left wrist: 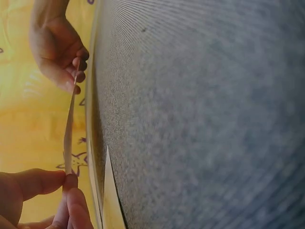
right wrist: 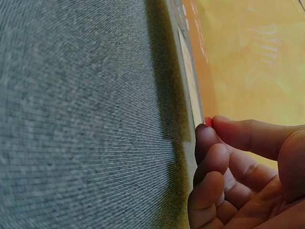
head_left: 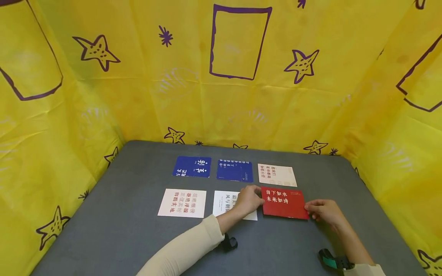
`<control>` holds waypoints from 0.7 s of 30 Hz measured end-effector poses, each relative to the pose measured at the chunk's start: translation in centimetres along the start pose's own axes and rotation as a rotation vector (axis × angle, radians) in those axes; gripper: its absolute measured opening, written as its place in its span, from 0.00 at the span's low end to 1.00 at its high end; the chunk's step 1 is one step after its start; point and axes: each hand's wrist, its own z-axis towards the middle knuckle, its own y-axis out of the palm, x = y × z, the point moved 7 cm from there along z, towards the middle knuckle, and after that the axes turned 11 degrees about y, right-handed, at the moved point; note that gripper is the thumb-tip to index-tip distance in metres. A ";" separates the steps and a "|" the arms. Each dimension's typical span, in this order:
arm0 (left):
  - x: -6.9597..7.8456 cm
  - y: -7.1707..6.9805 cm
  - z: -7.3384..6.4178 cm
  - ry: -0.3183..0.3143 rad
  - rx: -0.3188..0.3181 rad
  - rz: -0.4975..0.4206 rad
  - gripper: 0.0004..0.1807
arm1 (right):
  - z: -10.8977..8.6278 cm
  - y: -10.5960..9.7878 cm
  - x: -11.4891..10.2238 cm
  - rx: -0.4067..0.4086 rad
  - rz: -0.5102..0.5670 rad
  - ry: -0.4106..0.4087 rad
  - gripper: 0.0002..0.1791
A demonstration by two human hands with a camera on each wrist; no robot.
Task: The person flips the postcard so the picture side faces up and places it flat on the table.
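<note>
Between both hands is a red card [head_left: 284, 209] printed with white Chinese characters, held above the grey table. My left hand [head_left: 248, 200] pinches its left edge, thumb against fingertips, as the left wrist view shows with the card [left wrist: 70, 129] seen edge-on. At the card's right edge my right hand [head_left: 324, 211] pinches it too; in the right wrist view thumb and fingers [right wrist: 212, 157] meet at the edge. Under my left hand lies a white card [head_left: 221, 203] with dark characters, partly hidden by the hand.
Two blue cards [head_left: 192, 166] with white writing lie in the back row, beside a cream card [head_left: 277, 175]. Front left is a pale card [head_left: 182, 203] with reddish characters. Yellow patterned cloth [head_left: 193, 99] hangs around the grey table [head_left: 103, 214].
</note>
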 end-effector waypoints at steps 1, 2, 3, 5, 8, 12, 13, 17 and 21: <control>0.1 0.0 0.0 0.001 -0.006 0.021 0.21 | 0.0 0.0 0.1 0.001 -0.002 0.003 0.14; 0.1 0.1 -0.1 0.000 -0.015 0.047 0.22 | 0.0 0.1 0.2 0.003 -0.006 0.006 0.14; 0.2 0.1 -0.1 0.000 -0.027 0.074 0.22 | 0.0 0.1 0.3 0.007 -0.013 0.008 0.14; 0.3 0.3 -0.1 -0.002 -0.060 0.120 0.24 | 0.1 0.2 0.4 0.008 -0.019 0.010 0.13; 0.3 0.6 -0.2 -0.008 -0.111 0.178 0.26 | 0.1 0.2 0.4 0.011 -0.031 0.013 0.12; 0.3 1.0 -0.3 -0.011 -0.162 0.228 0.25 | 0.1 0.3 0.4 0.012 -0.039 0.016 0.12; 0.3 1.1 -0.4 -0.010 -0.171 0.236 0.25 | 0.1 0.3 0.4 0.011 -0.042 0.014 0.12; 0.5 0.9 -0.5 -0.004 -0.197 0.223 0.22 | 0.0 0.3 0.5 -0.003 -0.044 0.015 0.12; 1.0 -0.2 -0.5 0.037 -0.207 0.171 0.16 | -0.1 -0.2 0.2 -0.004 -0.086 -0.002 0.15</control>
